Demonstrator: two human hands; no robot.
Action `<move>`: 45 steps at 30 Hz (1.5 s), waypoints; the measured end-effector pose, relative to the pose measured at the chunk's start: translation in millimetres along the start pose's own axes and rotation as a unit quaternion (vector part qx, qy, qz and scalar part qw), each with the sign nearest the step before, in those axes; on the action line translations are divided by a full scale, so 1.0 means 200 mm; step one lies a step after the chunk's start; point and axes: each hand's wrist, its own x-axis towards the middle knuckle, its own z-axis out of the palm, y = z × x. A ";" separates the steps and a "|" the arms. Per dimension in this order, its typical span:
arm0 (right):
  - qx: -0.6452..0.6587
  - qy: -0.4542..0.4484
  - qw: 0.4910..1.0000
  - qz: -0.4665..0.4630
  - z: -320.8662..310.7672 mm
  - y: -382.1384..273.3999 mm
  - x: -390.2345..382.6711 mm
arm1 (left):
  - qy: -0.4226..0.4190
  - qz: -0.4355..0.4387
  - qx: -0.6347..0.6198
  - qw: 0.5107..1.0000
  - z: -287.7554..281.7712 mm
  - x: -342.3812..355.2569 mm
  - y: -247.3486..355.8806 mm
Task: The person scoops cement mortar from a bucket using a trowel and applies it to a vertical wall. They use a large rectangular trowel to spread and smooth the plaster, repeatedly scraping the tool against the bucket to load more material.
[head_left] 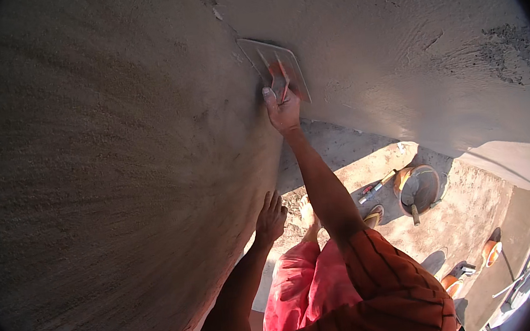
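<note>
My right hand is closed around the handle of a rectangular plastering trowel. The trowel's flat blade lies against the grey plastered wall ahead, close to the inside corner where it meets the wall on my left. Lower down, my left hand holds nothing; its fingers stretch upward beside the left wall. Whether its fingertips touch that wall, I cannot tell. A cracked, rough line runs up the corner above the trowel, and a coarser dark patch marks the wall at the right.
On the sunlit floor stands a bucket with a handled tool in it. A long-handled tool lies beside it, with a sandal near my bare foot. Orange containers sit farther right.
</note>
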 end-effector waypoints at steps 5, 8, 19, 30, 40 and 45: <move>0.012 0.048 0.998 -0.035 -0.44 -0.01 -0.02 | 0.013 0.060 0.200 0.978 0.24 0.06 -0.24; 0.075 0.098 0.991 -0.056 -0.74 -0.09 -0.07 | 0.006 0.090 0.217 0.972 0.42 0.00 -0.16; -0.010 -0.109 0.992 -0.061 0.00 -0.15 -0.11 | -0.157 0.095 0.044 0.982 0.44 -0.18 -0.07; -0.082 0.124 0.983 -0.106 -0.80 -0.34 -0.18 | -0.288 0.063 -0.068 0.953 0.52 -0.31 0.06; -0.014 -0.069 0.988 -0.140 -0.03 -1.05 0.03 | -0.220 0.010 -0.171 0.960 0.72 -0.42 0.17; 0.017 0.003 0.993 -0.120 -0.10 -0.97 0.04 | -0.202 -0.009 -0.183 0.962 0.65 -0.47 0.18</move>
